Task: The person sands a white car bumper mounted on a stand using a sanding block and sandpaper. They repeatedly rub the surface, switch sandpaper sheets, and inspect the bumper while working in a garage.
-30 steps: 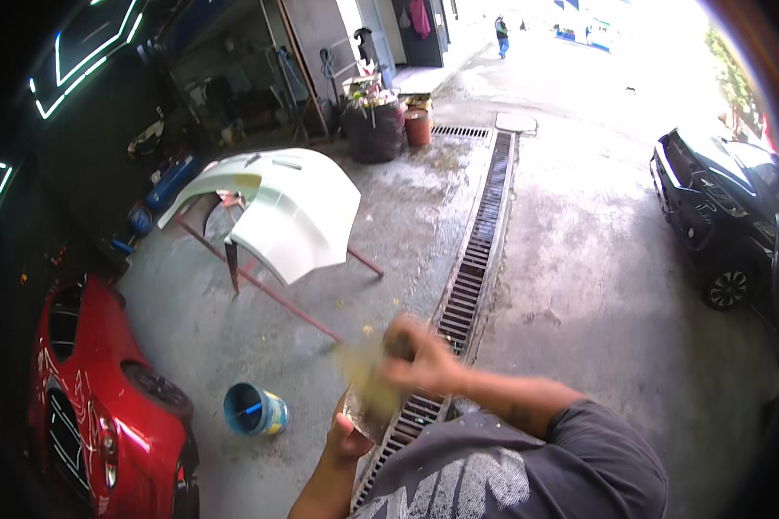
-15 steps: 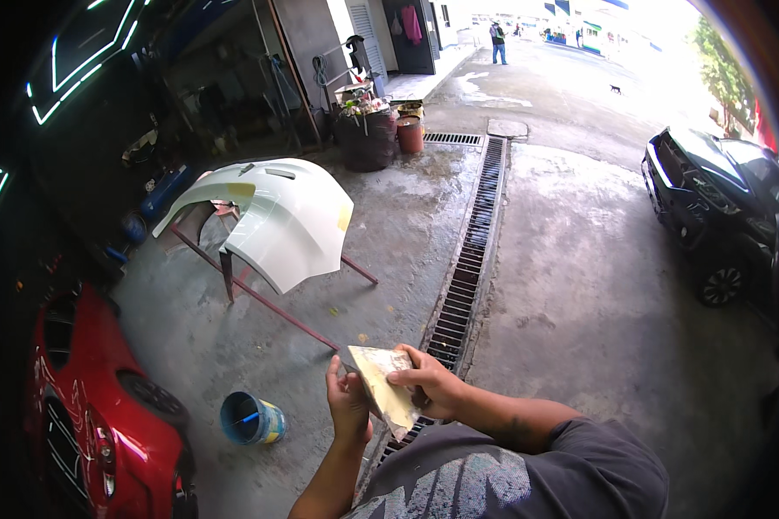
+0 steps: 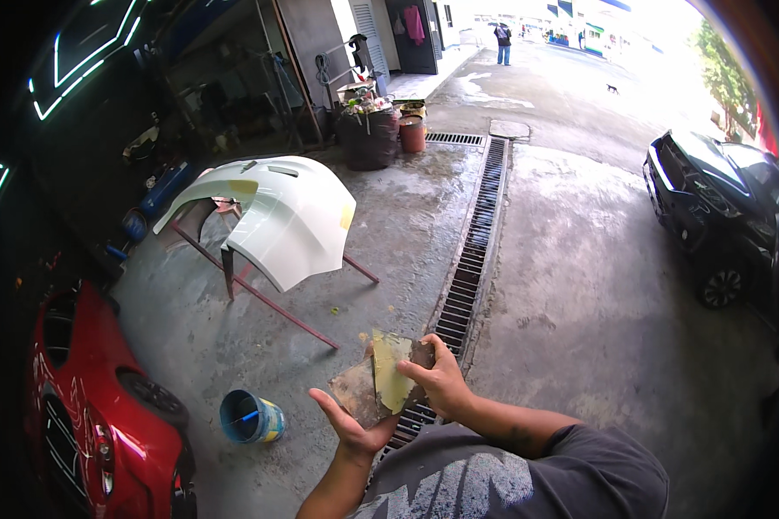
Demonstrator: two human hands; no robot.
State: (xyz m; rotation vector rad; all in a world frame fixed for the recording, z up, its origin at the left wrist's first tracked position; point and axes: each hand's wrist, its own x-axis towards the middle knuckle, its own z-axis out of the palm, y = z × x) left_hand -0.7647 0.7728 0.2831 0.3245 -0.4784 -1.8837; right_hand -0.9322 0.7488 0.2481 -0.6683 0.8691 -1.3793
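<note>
Dressed in a dark grey T-shirt (image 3: pixel 593 471), matte and plain across the shoulder, with soft creases in the cloth. Short-sleeved on the right, with a wide, loose sleeve (image 3: pixel 571 435) ending near the elbow. Printed across the chest with a large pale grey design (image 3: pixel 463 491), speckled and grainy, jagged along its upper edge, broken by slanting dark gaps and running out of view below. Marked on the right forearm (image 3: pixel 486 410) with a small dark patch (image 3: pixel 518 426), perhaps a tattoo, too blurred to make out. Bare along the left forearm (image 3: pixel 333 484), and equally bare at the left hand (image 3: pixel 359 431) and right hand (image 3: pixel 446 382).
</note>
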